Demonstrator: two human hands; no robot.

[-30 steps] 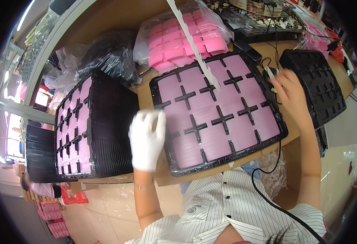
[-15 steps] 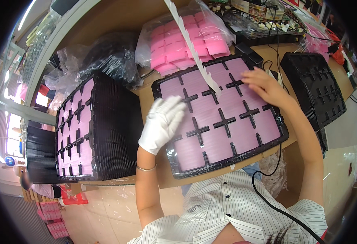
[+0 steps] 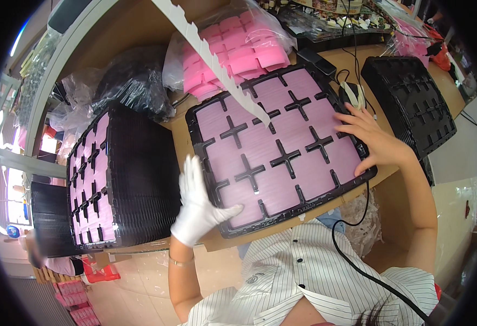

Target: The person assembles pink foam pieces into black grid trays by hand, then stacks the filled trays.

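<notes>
A black plastic tray point(image 3: 298, 196) lies in front of me on the cardboard-covered table. Its square compartments, marked off by black cross-shaped ribs, hold pale pink-purple sheets point(image 3: 271, 174). My left hand point(image 3: 196, 204), in a white glove, is at the tray's left edge with fingers stretched along the side and thumb over the near-left corner. Bare, my right hand point(image 3: 373, 138) spreads its fingers over the right rim, thumb by the near-right corner. Both hands are open against the tray. A white jagged-edged strip point(image 3: 211, 60) hangs in front of the tray's far part.
Left stands a tall stack of black trays point(image 3: 146, 174), its top one filled with pink sheets. Bright pink foam pieces point(image 3: 227, 46) lie in a clear bag behind. Further black trays point(image 3: 415, 106) stand at right. A black cable point(image 3: 352, 266) crosses my striped shirt.
My left hand has moved down from above the sheets to the tray's left side. My right hand has come down to the right rim. The view has shifted slightly.
</notes>
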